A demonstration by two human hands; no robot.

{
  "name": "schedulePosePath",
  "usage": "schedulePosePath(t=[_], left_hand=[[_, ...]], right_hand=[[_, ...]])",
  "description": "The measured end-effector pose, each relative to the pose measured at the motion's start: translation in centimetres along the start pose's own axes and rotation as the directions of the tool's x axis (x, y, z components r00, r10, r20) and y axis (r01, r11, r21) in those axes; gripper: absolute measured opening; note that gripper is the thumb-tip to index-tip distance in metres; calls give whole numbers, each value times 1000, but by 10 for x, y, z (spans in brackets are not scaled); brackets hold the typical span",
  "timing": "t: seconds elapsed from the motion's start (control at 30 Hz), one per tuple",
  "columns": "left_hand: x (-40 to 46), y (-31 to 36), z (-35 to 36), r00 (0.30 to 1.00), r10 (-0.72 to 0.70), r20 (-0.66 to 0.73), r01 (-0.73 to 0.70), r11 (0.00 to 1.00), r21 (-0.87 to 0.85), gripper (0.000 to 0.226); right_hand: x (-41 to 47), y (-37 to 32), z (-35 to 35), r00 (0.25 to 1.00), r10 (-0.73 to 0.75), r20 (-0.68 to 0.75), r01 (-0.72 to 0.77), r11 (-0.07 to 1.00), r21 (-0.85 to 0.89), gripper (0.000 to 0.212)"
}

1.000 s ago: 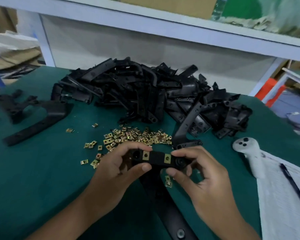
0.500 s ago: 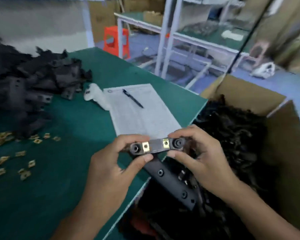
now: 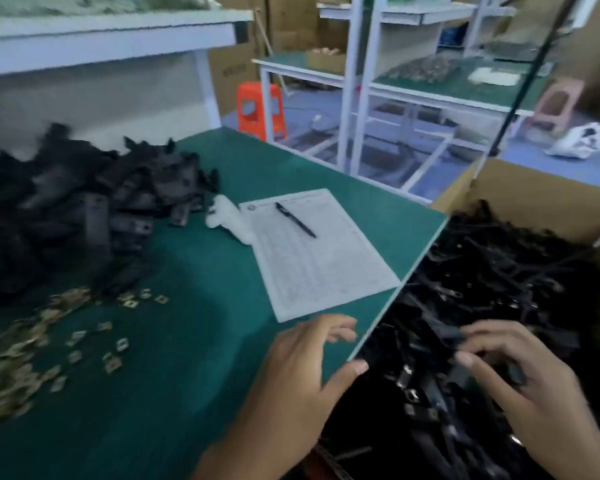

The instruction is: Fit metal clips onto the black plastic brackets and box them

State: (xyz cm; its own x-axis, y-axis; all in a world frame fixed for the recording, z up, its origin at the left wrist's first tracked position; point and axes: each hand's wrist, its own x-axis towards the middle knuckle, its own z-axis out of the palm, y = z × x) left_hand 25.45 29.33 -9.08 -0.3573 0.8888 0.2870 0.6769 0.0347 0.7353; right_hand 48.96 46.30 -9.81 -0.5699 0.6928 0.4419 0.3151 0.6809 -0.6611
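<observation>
1. Head view, my right hand: it hovers over the cardboard box beside the bench, fingers spread above the heap of boxed brackets. A dark blurred shape lies at my fingertips. It may be the clipped bracket, but I cannot tell whether this grip is grasping it or has let it go.

2. Head view, my left hand: the grip is released, fingers straight and loose, holding nothing. It hangs over the bench edge, thumb pointing toward the box.

3. The step in hand, as I judge it, is boxing the finished bracket. To do it well I lay the piece down onto the heap rather than fling it, so the fitted clips do not get knocked off against the others. I also keep it inside the box wall, clear of the gap by the bench edge.

4. Head view, the supply: the pile of unfitted brackets sits at the far left of the bench, with the loose brass-coloured metal clips scattered just in front of it. My free left hand is the nearer one for reaching a fresh bracket.

5. Between them lie a printed sheet with a pen on it, and a white object I cannot identify. I should reach around these.
</observation>
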Motion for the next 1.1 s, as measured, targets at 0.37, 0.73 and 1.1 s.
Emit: schedulePosePath(t=[0.37,0.73,1.1], left_hand=[[-64,-115,-188,648,-370,-666,528,848,43,31],[-50,-216,-290,687,-272,-673,726,282,627,54],[-68,-185,-327,550,235,-801,577,587,568,18]], right_hand=[[75,-153,229,631,-492,599,422,866,268,29],[89,-241,365,384,-694,609,644,674,363,22],[89,-232,381,423,-719,551,594,680,431,15]])
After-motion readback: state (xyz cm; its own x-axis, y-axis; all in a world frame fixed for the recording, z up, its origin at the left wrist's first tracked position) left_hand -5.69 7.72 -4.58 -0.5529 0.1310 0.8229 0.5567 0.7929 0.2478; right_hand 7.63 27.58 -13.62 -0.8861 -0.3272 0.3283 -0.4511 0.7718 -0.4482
